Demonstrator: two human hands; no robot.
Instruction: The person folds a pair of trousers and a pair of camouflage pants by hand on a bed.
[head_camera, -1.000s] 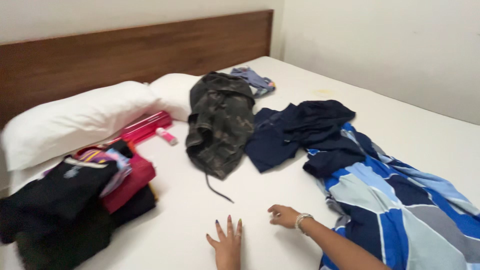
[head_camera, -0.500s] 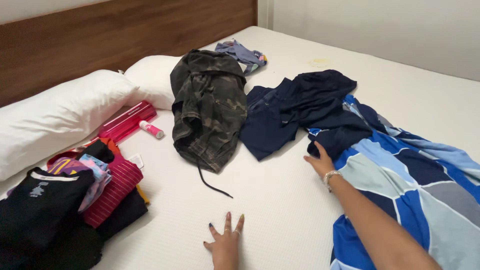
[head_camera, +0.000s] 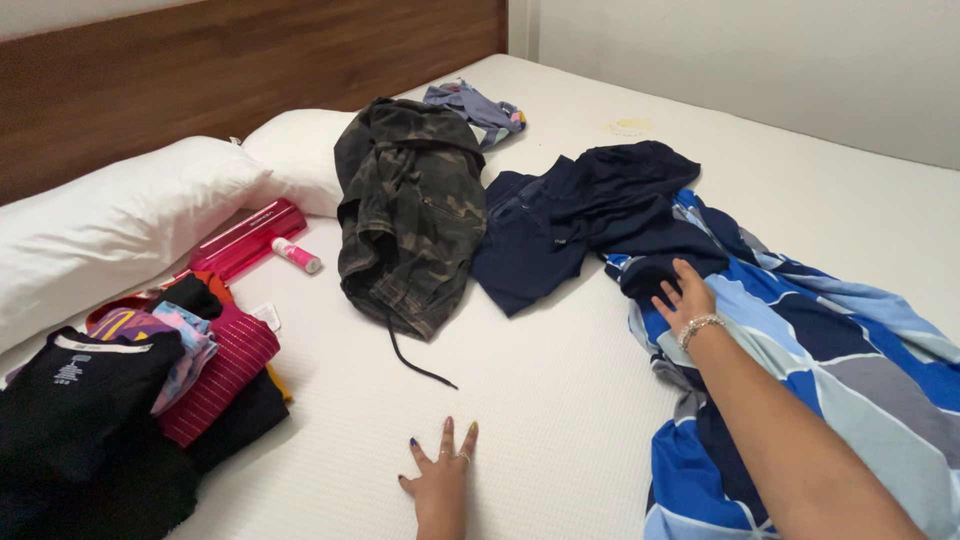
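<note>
Now, right hand (head_camera: 686, 297) right of frame centre, fingers spread, palm down on navy garment (head_camera: 590, 225) where it overlaps blue patterned sheet (head_camera: 820, 370); nothing gripped. Beaded bracelet (head_camera: 699, 325) on wrist. Left hand (head_camera: 440, 470) bottom centre, flat on white mattress (head_camera: 540, 390), fingers splayed, holding nothing. Navy garment crumpled mid-frame, touching camouflage jacket (head_camera: 410, 210) to its left. Folded clothes pile (head_camera: 130, 400) lower left. Pink box (head_camera: 235, 240) and small pink tube (head_camera: 297, 256) beside white pillows (head_camera: 120, 220), upper left. Wooden headboard (head_camera: 200, 70) along top.
</note>
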